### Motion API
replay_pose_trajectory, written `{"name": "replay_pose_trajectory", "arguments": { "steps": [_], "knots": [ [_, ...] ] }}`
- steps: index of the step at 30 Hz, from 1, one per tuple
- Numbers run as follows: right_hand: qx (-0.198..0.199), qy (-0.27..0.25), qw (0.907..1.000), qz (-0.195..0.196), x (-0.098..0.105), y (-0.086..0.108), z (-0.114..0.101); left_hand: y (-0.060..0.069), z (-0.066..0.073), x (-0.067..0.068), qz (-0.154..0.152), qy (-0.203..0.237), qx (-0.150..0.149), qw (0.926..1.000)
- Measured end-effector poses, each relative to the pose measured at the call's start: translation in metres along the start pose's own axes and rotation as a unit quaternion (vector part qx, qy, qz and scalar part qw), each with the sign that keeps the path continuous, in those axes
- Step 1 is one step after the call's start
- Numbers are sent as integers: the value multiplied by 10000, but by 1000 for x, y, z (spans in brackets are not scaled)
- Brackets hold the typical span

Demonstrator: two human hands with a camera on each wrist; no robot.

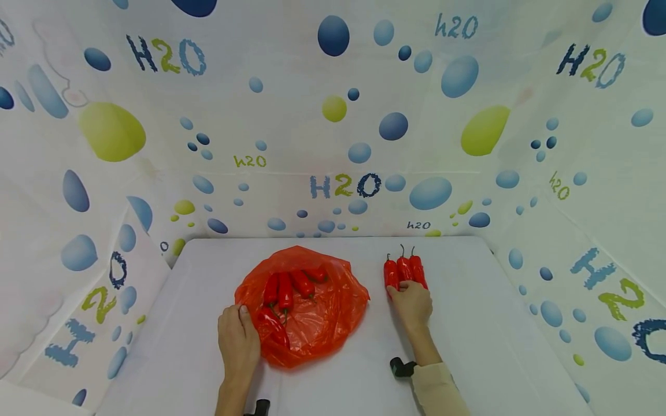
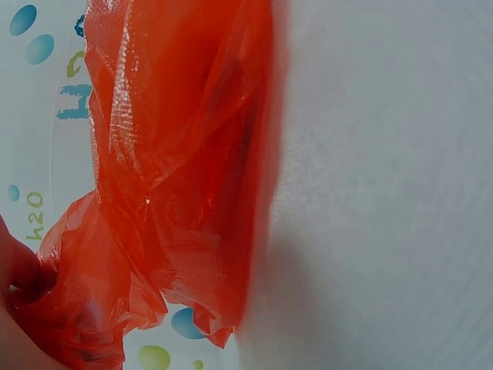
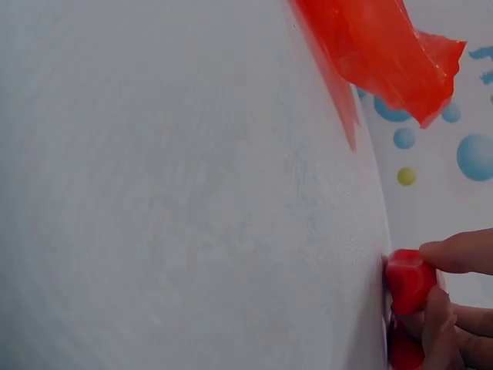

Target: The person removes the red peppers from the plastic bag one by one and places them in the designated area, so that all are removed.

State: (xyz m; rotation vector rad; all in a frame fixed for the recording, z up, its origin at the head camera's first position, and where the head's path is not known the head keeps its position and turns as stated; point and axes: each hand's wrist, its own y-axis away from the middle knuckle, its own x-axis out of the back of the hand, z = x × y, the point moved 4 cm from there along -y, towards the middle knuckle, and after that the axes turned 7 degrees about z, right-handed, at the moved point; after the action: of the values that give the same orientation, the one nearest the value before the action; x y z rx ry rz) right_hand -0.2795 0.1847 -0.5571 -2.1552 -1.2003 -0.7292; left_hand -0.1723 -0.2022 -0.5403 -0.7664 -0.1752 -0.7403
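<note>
A red plastic bag (image 1: pixel 333 323) lies with its mouth spread open on the white table. Several red chili peppers (image 1: pixel 285 292) are inside it, with one more pepper (image 1: pixel 273 326) near its left side. My left hand (image 1: pixel 236 341) pinches the bag's left rim; the left wrist view shows the gathered film by the fingers. To the right of the bag, three red chili peppers lie side by side, stems away from me. My right hand (image 1: pixel 413 303) is over their near ends, thumb and fingers around the left chili pepper (image 1: pixel 391 273). Its grip shows partly in the right wrist view.
The white table (image 1: pixel 494 346) reaches back to a wall sheet (image 1: pixel 291 115) printed with bubbles and H2O lettering. Side sheets rise at left and right. A small black camera piece (image 1: pixel 402 367) is at the right wrist, another (image 1: pixel 262 407) near the left.
</note>
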Motion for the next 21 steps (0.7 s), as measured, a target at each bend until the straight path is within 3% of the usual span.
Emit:
{"name": "replay_pose_trajectory", "arguments": {
  "steps": [8, 21],
  "knots": [
    [95, -327, 9989, 337, 3, -2, 6, 0, -1, 0, -4, 15, -12, 10000],
    [247, -376, 9960, 767, 12, -4, 1, 1, -3, -1, 22, -11, -17, 10000]
  ]
}}
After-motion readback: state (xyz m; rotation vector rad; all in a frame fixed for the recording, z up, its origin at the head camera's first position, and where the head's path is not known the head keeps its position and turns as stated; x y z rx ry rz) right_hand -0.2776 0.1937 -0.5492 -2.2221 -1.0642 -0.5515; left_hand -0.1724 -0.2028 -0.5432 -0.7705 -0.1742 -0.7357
